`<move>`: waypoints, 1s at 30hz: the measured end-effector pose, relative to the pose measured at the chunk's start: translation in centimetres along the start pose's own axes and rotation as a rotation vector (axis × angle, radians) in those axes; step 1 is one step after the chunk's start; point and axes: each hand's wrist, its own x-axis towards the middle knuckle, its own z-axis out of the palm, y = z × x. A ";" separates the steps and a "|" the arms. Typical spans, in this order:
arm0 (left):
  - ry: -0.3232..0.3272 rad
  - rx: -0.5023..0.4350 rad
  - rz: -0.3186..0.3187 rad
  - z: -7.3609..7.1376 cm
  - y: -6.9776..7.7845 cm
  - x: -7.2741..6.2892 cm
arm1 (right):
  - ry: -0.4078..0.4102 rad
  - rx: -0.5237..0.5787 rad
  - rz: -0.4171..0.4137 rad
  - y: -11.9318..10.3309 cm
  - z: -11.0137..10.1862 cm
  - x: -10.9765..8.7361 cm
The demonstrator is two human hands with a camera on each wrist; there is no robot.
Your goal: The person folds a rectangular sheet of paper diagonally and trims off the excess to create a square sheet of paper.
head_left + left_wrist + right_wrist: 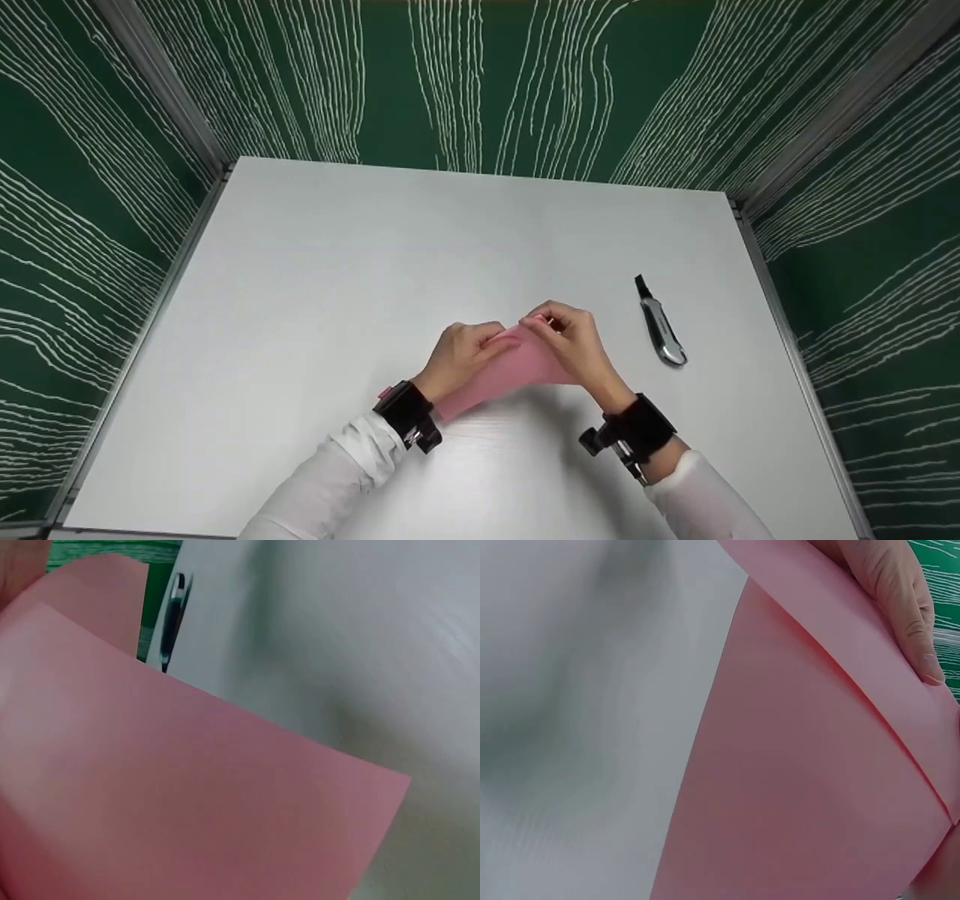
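Observation:
A sheet of pink paper (517,365) is held up off the white table between both hands. Its upper edge is folded over in a strip (855,630), as the right wrist view shows. My left hand (465,355) pinches the paper's upper edge from the left, the thumb lying on the near face. Close beside it, my right hand (574,341) pinches the same edge on the right, thumb and fingertips together. In the left wrist view the sheet (187,787) fills the lower left and hides the left fingers. A loose corner hangs toward the table.
A utility knife (661,326) with a grey and black handle lies on the table right of the right hand. The white tabletop (360,247) is bounded by metal-framed green walls (390,82) with white wavy lines at the back and both sides.

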 end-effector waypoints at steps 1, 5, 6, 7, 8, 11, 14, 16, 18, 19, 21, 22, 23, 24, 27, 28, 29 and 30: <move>0.011 0.034 0.011 0.1 0.1 0.0 | 0.006 -0.001 0.008 -0.1 0.1 0.0; 0.057 0.200 0.068 0.4 0.4 -0.2 | 0.016 0.008 0.027 -0.1 0.2 -0.1; 0.073 0.247 0.086 0.5 0.4 -0.3 | 0.022 0.009 0.032 0.5 0.3 -0.1; 0.087 0.290 0.104 0.6 0.4 -0.4 | 0.025 0.010 0.035 0.9 0.4 0.0; 0.100 0.320 0.120 0.6 0.4 -0.4 | 0.028 0.011 0.029 1.1 0.4 0.0; 0.142 0.386 0.159 0.6 0.4 -0.4 | 0.032 0.009 0.010 1.3 0.4 0.0; 0.169 0.422 0.186 0.6 0.3 -0.3 | 0.036 -0.002 -0.018 1.5 0.4 -0.1; 0.177 0.431 0.199 0.5 0.3 -0.2 | 0.031 -0.009 -0.030 1.5 0.3 -0.1; 0.179 0.426 0.203 0.4 0.2 -0.1 | 0.025 -0.024 -0.041 1.5 0.2 -0.1; 0.180 0.416 0.204 0.4 0.2 0.0 | 0.017 -0.034 -0.053 1.6 0.2 -0.1; 0.176 0.369 0.199 0.4 0.1 0.1 | 0.005 -0.062 -0.077 1.6 0.1 -0.1; 0.174 0.339 0.191 0.3 0.1 0.1 | -0.001 -0.073 -0.091 1.6 0.1 -0.1; 0.168 0.297 0.181 0.3 0.2 0.1 | -0.007 -0.088 -0.107 1.6 0.1 -0.1; 0.160 0.251 0.170 0.3 0.2 0.2 | -0.014 -0.102 -0.125 1.6 0.1 -0.1; 0.136 0.117 0.128 0.1 0.4 0.3 | -0.032 -0.138 -0.179 1.5 0.0 -0.1; 0.130 0.078 0.114 0.0 0.4 0.3 | -0.039 -0.156 -0.201 1.5 -0.1 -0.1; 0.125 0.048 0.102 -0.2 0.5 0.4 | -0.045 -0.178 -0.228 1.5 -0.2 -0.1; 0.121 0.025 0.093 -0.3 0.5 0.4 | -0.054 -0.197 -0.256 1.5 -0.2 0.0</move>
